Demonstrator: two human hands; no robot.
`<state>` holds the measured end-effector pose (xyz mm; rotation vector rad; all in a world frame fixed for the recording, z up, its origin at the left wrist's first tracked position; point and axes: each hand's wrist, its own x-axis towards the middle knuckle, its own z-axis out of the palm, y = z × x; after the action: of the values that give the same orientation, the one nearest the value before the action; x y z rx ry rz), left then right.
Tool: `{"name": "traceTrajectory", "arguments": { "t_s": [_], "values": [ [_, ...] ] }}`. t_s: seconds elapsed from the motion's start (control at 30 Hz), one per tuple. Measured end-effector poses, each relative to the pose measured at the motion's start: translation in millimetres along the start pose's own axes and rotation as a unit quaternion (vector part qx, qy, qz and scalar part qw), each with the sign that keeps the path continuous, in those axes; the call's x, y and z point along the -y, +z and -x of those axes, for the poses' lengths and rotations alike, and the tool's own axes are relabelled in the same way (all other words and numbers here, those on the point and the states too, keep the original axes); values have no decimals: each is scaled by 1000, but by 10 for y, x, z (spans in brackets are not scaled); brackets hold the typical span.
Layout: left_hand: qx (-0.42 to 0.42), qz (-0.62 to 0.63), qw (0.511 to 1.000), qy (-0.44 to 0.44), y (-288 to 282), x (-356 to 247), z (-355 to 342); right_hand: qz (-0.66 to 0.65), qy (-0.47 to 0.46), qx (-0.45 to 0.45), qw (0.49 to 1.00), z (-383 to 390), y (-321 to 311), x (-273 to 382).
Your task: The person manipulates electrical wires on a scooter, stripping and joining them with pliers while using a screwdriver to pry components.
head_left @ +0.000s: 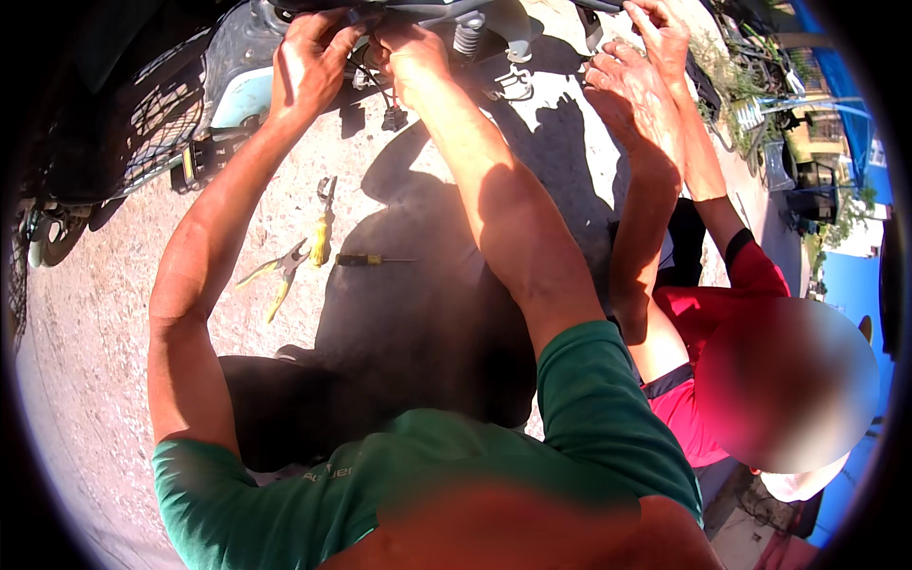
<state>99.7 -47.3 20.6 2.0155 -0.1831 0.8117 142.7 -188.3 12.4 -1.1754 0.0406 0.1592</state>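
Green shirt (pixel 475 446) nearest, left hand (pixel 312 62) and right hand (pixel 415 63) close together at vehicle (pixel 242 57), upper edge, fingers (pixel 344 40) bent, grip cannot be told; pliers (pixel 288 266), yellow tool (pixel 320 240), screwdriver (pixel 359 259) on pale ground (pixel 123 313) below; another person's hands (pixel 629 87) to the right

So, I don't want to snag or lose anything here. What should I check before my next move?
1. Both hands at the dark vehicle part: ok; the left hand and right hand are up there.
2. Fingers' grip: cannot tell; fingertips are partly hidden.
3. Tools in sight: ok; the yellow-handled metal pliers, upright-lying yellow-handled metal tool and dark-and-yellow-handled screwdriver lie on the pale ground.
4. Pliers closed: not ok; their handles are spread.
5. Co-worker's bare hands apart from yours: ok; they are off to your right.
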Motion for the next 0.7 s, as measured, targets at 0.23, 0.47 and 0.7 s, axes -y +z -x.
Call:
{"name": "traceTrajectory", "arguments": {
  "t_s": [0.23, 0.47, 0.7],
  "values": [
    [-1, -14, 998, 60, 78, -50, -11, 37, -60, -3, 998, -56, 47, -119],
    [9, -56, 994, 93, 16, -335, -82, -66, 15, -44, 997, 141, 158, 9],
    [-43, -41, 972, 227, 59, -397, -159, -111, 39, -65, 991, 129, 116, -7]
  ]
}}
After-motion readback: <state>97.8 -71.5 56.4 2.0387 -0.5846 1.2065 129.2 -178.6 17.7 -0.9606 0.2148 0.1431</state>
